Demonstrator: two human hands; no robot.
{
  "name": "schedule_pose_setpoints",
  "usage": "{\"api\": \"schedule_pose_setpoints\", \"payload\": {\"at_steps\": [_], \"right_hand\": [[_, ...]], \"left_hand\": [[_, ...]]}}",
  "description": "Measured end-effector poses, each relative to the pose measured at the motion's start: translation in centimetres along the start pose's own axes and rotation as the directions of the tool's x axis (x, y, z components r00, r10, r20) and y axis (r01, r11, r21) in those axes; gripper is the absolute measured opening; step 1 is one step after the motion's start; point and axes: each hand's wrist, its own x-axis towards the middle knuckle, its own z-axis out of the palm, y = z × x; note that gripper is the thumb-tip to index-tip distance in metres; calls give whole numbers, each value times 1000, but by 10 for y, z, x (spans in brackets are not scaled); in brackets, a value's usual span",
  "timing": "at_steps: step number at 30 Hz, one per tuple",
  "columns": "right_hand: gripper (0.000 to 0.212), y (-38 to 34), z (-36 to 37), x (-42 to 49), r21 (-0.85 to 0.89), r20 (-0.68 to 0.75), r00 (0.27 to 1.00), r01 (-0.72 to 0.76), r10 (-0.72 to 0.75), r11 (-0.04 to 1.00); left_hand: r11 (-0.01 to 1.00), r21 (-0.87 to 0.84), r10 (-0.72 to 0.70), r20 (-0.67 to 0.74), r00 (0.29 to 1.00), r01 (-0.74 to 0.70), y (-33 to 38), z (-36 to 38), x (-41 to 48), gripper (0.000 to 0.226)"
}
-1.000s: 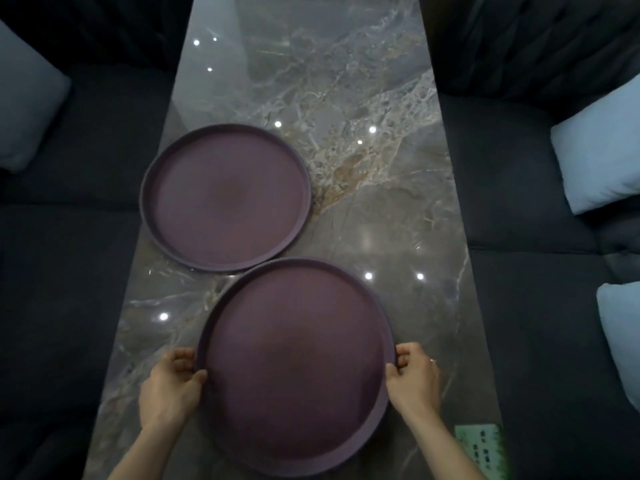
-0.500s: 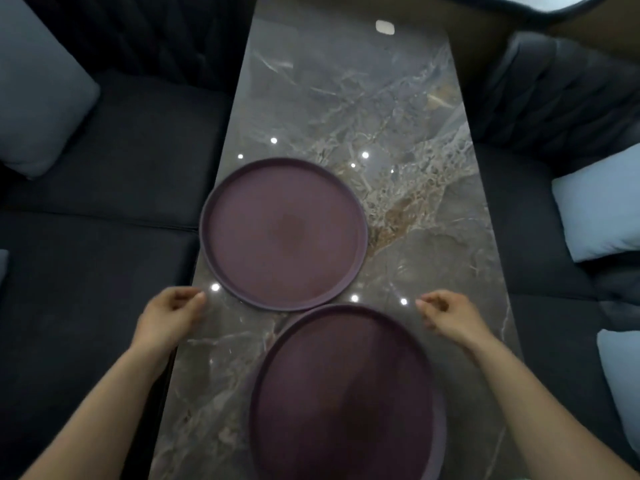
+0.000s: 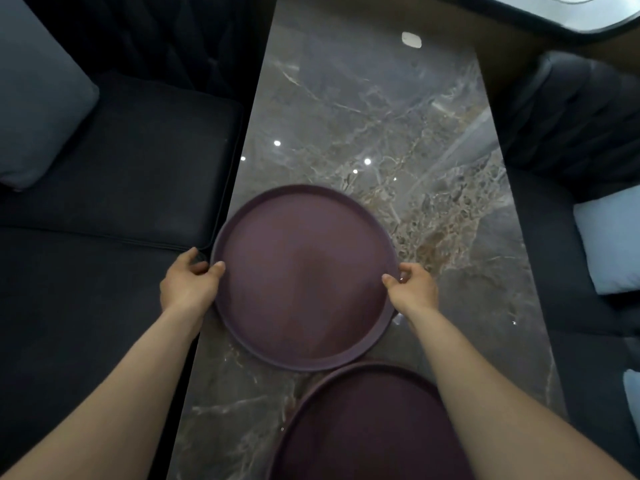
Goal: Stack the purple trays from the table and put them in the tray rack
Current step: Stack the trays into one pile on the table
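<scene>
Two round purple trays lie on a long marble table (image 3: 381,126). The far purple tray (image 3: 304,275) sits mid-table, and both hands grip its rim. My left hand (image 3: 188,282) holds the left edge with the thumb over the rim. My right hand (image 3: 414,289) pinches the right edge the same way. The near purple tray (image 3: 367,431) lies at the bottom of the view, partly under my right forearm and cut off by the frame. No tray rack is in sight.
Dark sofas flank the table on both sides (image 3: 114,188). A grey cushion (image 3: 38,98) rests at far left and pale cushions (image 3: 609,240) at right. A small white object (image 3: 411,39) sits at the table's far end.
Both hands left the near tray, reached forward, and now grip the far tray's rim on either side. The view has shifted forward along the table.
</scene>
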Motion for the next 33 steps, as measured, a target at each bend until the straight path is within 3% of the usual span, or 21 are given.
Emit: {"api": "schedule_pose_setpoints", "payload": {"at_steps": [3,6,9,13,22,27,30,33], "right_hand": [[42,9,-5,-3,107,-48,996,-64,69,992],[7,10,-4,-1,192,-58,992,-98,111,977],[21,8,-9,4,230,-45,992,-107,120,967],[13,-3,-30,0,294,-33,998,-42,53,955],[17,74,-145,-109,496,-112,992,112,-64,861],[18,172,-153,-153,394,-112,993,10,37,919],[19,228,-145,-176,229,-160,985,-21,59,973],[20,269,-133,-197,201,-140,984,-83,113,976]], "left_hand": [[996,61,67,-34,997,-65,5,5,-14,45],[988,135,90,-115,989,-74,7,2,-15,34],[987,145,90,-147,985,-69,7,-3,-17,33],[988,92,140,-162,977,-126,18,-22,-26,36],[939,-63,340,11,940,-339,11,-51,-157,36],[937,58,340,56,939,-343,-44,-35,-224,33],[908,231,349,47,936,-350,-81,-27,-259,34],[870,372,326,58,944,-324,-114,-22,-287,35]]}}
